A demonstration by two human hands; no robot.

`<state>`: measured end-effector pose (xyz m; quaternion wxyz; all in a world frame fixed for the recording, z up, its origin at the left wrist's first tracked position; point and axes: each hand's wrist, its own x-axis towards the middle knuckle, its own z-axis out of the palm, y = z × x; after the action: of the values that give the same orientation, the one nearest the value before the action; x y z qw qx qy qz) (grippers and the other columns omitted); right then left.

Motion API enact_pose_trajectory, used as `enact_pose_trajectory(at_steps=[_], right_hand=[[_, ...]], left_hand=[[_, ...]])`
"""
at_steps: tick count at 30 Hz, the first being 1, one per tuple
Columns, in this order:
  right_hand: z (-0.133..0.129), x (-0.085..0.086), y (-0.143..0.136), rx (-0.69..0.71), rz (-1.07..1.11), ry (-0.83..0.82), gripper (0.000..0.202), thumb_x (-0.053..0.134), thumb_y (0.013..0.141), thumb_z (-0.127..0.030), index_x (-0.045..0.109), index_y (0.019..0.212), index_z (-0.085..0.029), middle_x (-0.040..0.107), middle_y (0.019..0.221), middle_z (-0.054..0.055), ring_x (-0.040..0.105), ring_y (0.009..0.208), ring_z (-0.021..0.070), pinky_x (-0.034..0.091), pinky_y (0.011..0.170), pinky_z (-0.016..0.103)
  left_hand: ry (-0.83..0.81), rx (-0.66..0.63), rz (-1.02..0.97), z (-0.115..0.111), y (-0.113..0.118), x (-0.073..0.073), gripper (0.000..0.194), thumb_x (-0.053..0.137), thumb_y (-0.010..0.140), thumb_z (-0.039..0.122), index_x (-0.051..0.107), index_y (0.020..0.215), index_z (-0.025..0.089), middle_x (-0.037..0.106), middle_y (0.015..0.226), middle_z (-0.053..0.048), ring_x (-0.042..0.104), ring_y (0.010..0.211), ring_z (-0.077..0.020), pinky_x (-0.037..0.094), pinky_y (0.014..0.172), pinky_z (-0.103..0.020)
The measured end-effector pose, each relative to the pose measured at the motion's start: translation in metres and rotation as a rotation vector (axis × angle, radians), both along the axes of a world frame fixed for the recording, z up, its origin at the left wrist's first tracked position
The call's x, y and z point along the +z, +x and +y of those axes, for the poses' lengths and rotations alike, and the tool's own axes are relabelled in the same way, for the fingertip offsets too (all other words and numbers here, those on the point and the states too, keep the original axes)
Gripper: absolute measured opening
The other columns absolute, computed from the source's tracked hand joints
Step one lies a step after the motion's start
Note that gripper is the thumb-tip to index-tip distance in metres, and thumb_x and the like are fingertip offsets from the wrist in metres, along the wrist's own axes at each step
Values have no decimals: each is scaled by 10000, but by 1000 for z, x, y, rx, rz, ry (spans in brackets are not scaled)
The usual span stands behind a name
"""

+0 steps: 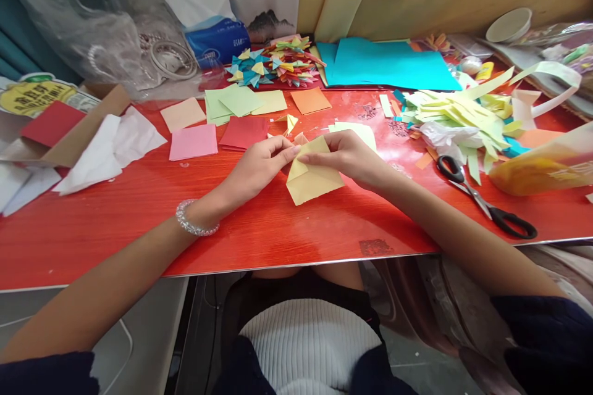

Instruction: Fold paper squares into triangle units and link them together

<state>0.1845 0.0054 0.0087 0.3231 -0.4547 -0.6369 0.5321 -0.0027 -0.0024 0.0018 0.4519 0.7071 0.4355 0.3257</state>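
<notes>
Left hand [273,160]: thumb and index finger pinched together on the left edge of the folded sheet; a clear beaded bracelet [197,222] circles its wrist.
Right hand [349,155]: gripping the same sheet near its upper right, thumb laid flat over the near face.
Pale yellow paper [317,185]: between the two hands, creased and partly folded, its lower corner pointing down toward the person, below the fingertips.
Small folded yellow piece [291,123]: just beyond the left fingertips.
Red paper squares [244,132]: just behind the left hand; the pink paper stack [193,142] lies farther to its left.
Orange paper square [310,100]: beyond both hands, between them.
Pale green paper [361,133]: directly behind the right hand, partly hidden by it.
Black-handled scissors [486,197]: well to the right of the right hand, beside its forearm.
Paper strips [456,112]: heaped beyond the scissors, right of the right hand.
</notes>
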Motion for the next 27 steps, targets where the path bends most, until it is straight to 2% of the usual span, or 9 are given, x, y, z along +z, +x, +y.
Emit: enact_pose_trajectory(at_steps=[4, 8, 10, 15, 19, 24, 27], right_hand=[[5, -5, 3, -30, 49, 27, 254, 735, 676, -368, 645, 711, -133, 649, 705, 43, 584, 610, 130, 407, 483, 228], [5, -6, 3, -25, 86, 44, 253, 721, 688, -368, 655, 739, -129, 656, 726, 41, 595, 639, 135, 428, 507, 228], [4, -5, 2, -42, 103, 47, 253, 717, 694, -370, 652, 732, -129, 653, 729, 41, 599, 653, 139, 434, 516, 230], [4, -6, 2, -64, 146, 47, 257, 704, 715, -384, 621, 688, -142, 635, 732, 40, 596, 665, 144, 441, 544, 245], [4, -7, 1, -45, 123, 73, 269, 701, 719, -405, 617, 686, -151, 621, 721, 33, 579, 670, 139, 427, 541, 238], [1, -4, -1, -117, -15, 201, 321, 722, 687, -439, 603, 661, -142, 560, 636, 7, 509, 608, 110, 351, 482, 215], [-3, -1, -1, -71, 45, 269, 285, 683, 733, -427, 636, 766, -147, 592, 718, 13, 537, 674, 119, 383, 526, 215]], left_hand=[[30, -49, 157, 0, 1, 0, 315, 398, 910, 448, 469, 752, 185, 455, 726, 8, 431, 676, -118, 336, 625, -262], [163, 15, 209, -2, 2, 0, 297, 403, 918, 390, 400, 701, 188, 417, 690, 17, 385, 638, -110, 304, 598, -264], [148, 25, 171, -2, 2, 1, 281, 417, 915, 382, 418, 712, 187, 443, 694, 16, 416, 642, -107, 320, 595, -256], [-40, -26, 35, -1, -1, 4, 242, 509, 873, 380, 503, 758, 167, 544, 680, 9, 544, 628, -105, 422, 614, -245], [-85, -18, -24, -1, 0, 4, 253, 545, 853, 374, 536, 733, 152, 552, 691, 3, 557, 651, -101, 443, 640, -239], [-132, 32, -196, -5, 4, 4, 249, 628, 794, 394, 581, 790, 150, 562, 743, 0, 536, 678, -96, 435, 619, -219], [-123, 92, -276, -7, 5, 7, 250, 648, 777, 391, 597, 766, 146, 581, 735, -8, 539, 665, -100, 446, 609, -218]])
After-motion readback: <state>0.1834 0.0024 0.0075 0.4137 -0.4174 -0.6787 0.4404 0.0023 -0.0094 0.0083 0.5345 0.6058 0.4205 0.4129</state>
